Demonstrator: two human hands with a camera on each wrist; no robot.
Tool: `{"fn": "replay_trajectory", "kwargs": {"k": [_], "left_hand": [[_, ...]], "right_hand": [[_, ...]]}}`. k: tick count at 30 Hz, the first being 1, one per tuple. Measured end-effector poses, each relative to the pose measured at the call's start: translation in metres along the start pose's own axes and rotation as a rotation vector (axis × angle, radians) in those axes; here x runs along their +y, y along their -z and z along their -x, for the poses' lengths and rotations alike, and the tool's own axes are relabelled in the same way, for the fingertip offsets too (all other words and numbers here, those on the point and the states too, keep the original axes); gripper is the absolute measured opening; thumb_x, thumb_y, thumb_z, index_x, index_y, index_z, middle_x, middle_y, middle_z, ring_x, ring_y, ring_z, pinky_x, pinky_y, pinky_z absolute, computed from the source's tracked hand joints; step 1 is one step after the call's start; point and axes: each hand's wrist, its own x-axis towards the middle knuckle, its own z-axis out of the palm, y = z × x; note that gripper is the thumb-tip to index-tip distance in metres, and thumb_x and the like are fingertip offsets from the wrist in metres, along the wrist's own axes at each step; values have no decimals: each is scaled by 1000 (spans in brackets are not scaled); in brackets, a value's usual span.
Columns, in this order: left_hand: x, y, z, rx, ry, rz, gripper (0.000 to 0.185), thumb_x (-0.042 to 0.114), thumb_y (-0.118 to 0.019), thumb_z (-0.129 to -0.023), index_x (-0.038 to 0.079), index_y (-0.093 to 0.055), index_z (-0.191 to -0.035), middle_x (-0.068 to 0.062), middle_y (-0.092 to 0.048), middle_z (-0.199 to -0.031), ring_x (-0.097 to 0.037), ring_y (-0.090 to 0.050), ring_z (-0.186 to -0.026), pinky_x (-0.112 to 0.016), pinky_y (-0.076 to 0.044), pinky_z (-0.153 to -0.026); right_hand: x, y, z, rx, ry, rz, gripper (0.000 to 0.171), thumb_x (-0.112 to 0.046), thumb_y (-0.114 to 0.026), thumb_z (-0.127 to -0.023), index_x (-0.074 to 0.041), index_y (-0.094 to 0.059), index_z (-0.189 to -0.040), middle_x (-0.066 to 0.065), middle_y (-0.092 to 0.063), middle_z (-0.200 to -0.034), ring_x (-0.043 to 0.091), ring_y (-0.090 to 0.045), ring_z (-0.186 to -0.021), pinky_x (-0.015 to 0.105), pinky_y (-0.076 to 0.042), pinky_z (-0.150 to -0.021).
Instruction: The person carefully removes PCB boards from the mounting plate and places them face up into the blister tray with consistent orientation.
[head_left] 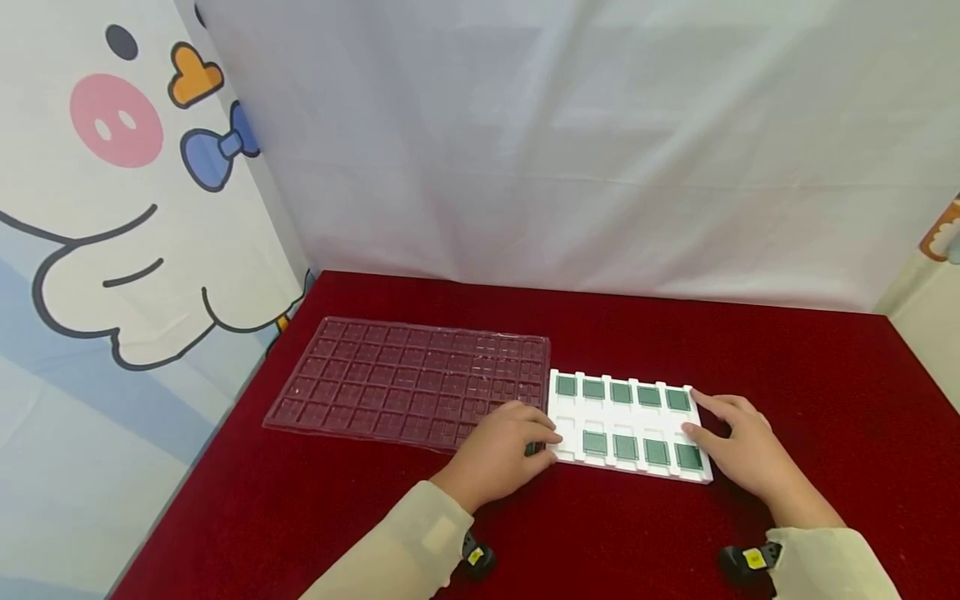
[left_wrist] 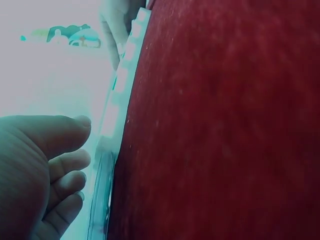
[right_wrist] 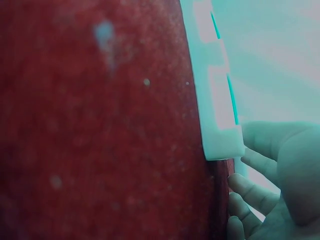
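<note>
A white tray (head_left: 592, 415) lies on the red cloth, holding green square chips (head_left: 626, 448) in two rows. Its near-left pocket has no chip. At the left end, my left hand (head_left: 501, 450) touches the tray with its fingertips and thumb, the fingers loosely bent. A bit of green (head_left: 532, 448) shows in the gap between thumb and forefinger, mostly hidden by the hand. My right hand (head_left: 746, 450) is at the opposite end, thumb on the tray's edge and forefinger reaching to the far corner. In the right wrist view, its other fingers (right_wrist: 252, 192) spread beyond the tray's end.
A clear plastic tray (head_left: 375, 379) with many square cells lies left of the white one, its right end beside it and partly under my left hand. A white curtain (head_left: 570, 167) hangs behind the red-covered table (head_left: 600, 533). Cartoon-printed fabric (head_left: 135, 250) borders the left side.
</note>
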Motion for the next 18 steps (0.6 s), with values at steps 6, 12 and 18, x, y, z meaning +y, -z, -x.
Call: {"fn": "replay_trajectory", "kwargs": {"k": [6, 12, 18], "left_hand": [[5, -3, -4, -4, -32, 8, 22, 28, -75, -97, 21, -81, -116, 10, -70, -118, -10, -60, -114, -27, -47, -104], [10, -5, -8, 0, -58, 25, 22, 29, -75, -96, 21, -81, -116, 9, -71, -118, -9, -60, -111, -26, -48, -103], [16, -11, -17, -12, -96, 18, 23, 29, -74, -97, 21, -80, -118, 9, -71, -118, -10, -60, -113, -24, -47, -103]], "right_hand": [[0, -1, 0, 5, 8, 2, 68, -29, -69, -99, 2, -43, -154, 35, -39, -146, 57, -36, -129, 75, -38, -100], [0, -2, 0, 8, 14, 8, 68, -29, -69, -99, 2, -43, -154, 34, -39, -145, 56, -36, -128, 75, -38, -100], [-1, -1, 1, 7, 6, 2, 68, -29, -69, -99, 2, -42, -154, 35, -38, -146, 56, -36, -129, 75, -38, -100]]}}
